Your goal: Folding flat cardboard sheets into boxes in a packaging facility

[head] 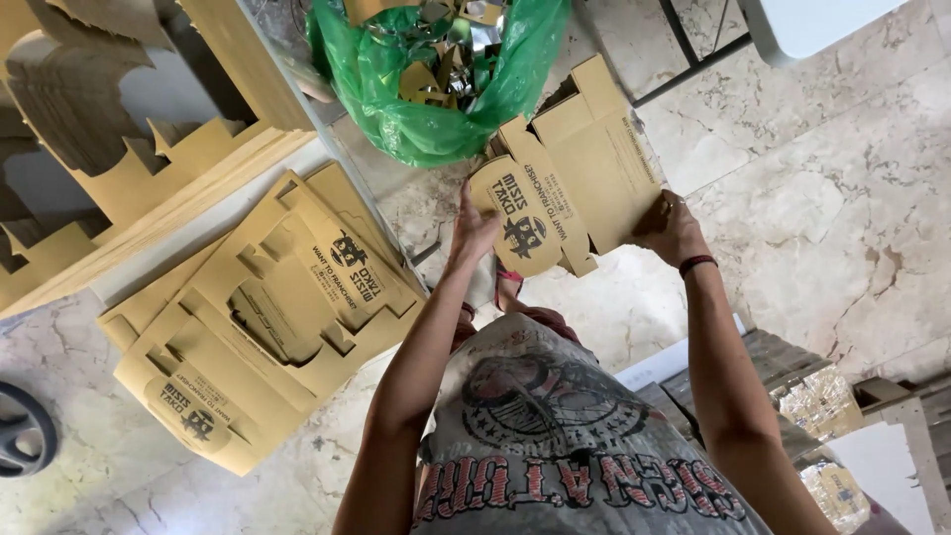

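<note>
Both my hands hold one brown cardboard box blank point(584, 173) with black print, partly folded, out in front of me above the floor. My left hand point(474, 230) grips its rounded printed flap at the near left. My right hand point(674, 230), with a dark band on the wrist, pinches the blank's right edge. The box's open end points away from me, toward a green bag.
A green plastic bag point(396, 89) of scraps stands just beyond the box. Flat printed box blanks point(258, 327) lie stacked on the marble floor at left, beside taller stacks of cut cardboard point(119, 168). A black wheel point(20, 431) is far left; wrapped bundles point(822, 406) lie at right.
</note>
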